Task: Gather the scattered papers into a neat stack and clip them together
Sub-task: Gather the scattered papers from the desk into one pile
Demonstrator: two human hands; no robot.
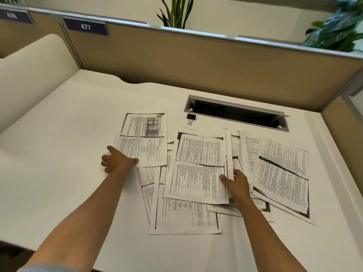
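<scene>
Several printed paper sheets lie spread and overlapping across the white desk [59, 154]. My left hand [115, 160] pinches the lower left corner of the upper left sheet [143, 138], thumb on top. My right hand [236, 183] grips the right edge of the middle sheet [198, 167], thumb on its face and fingers behind. A further sheet [282, 173] lies at the right, another sheet [184, 216] at the front. A black binder clip [191, 117] rests on the desk just behind the papers, apart from both hands.
An open cable slot [237, 112] is cut into the desk behind the papers on the right. A tan partition wall [196, 61] stands at the back and right, with plants above it. A cream chair back [33, 71] rises at the left.
</scene>
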